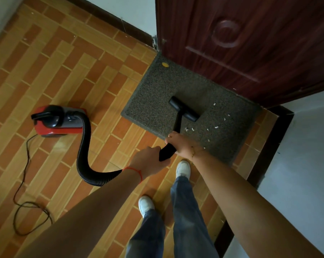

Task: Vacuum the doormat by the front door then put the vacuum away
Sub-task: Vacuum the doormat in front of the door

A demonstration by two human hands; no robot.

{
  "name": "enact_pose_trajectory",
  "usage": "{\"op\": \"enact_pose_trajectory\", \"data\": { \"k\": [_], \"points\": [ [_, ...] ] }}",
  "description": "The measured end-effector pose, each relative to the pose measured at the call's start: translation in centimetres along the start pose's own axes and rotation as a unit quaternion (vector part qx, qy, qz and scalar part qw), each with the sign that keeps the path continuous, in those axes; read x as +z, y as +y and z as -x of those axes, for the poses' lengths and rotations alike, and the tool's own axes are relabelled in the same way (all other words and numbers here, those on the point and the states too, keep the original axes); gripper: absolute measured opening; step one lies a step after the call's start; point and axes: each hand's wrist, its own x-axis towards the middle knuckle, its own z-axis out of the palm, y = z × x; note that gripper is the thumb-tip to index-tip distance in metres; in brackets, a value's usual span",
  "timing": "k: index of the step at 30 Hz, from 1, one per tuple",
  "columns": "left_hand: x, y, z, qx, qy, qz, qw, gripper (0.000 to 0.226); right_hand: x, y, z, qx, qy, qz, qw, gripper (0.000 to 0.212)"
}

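Tiled floor (55,71), doormat (157,94) by door (250,43); both hands' fingers (171,138) around vacuum wand (166,151).

Tiled floor (55,71): doormat (157,94), vacuum (58,121)

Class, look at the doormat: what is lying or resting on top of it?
On the doormat rest the black vacuum nozzle, white scraps to its right, and a yellow spot near the far corner. Anything beneath the nozzle is hidden.

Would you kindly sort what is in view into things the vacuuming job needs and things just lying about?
Job: grey speckled doormat, black floor nozzle, red canister vacuum, ribbed black hose, white scraps.
Lying about: yellow disc on the mat's corner.
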Motion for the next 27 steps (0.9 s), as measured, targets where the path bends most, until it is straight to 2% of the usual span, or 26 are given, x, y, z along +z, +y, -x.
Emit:
{"op": "enact_pose_trajectory", "data": {
  "k": [15, 23, 27],
  "points": [
    [4.9, -8.4, 10.0, 0.020, -0.025, -0.033, 0.999, 0.035, 7.7, -11.7, 2.8, 0.002, -0.004, -0.027, 1.000, 0.017],
    [5.8, -8.8, 11.0, 0.027, -0.032, -0.050, 0.998, 0.034, 9.2, -12.7, 3.9, 0.014, 0.010, -0.038, 0.999, 0.010],
    [6.0, -7.9, 10.3, 0.034, -0.035, -0.049, 0.998, 0.036, 9.3, -11.3, 4.1, 0.016, 0.017, -0.042, 0.999, 0.014]
  ]
}}
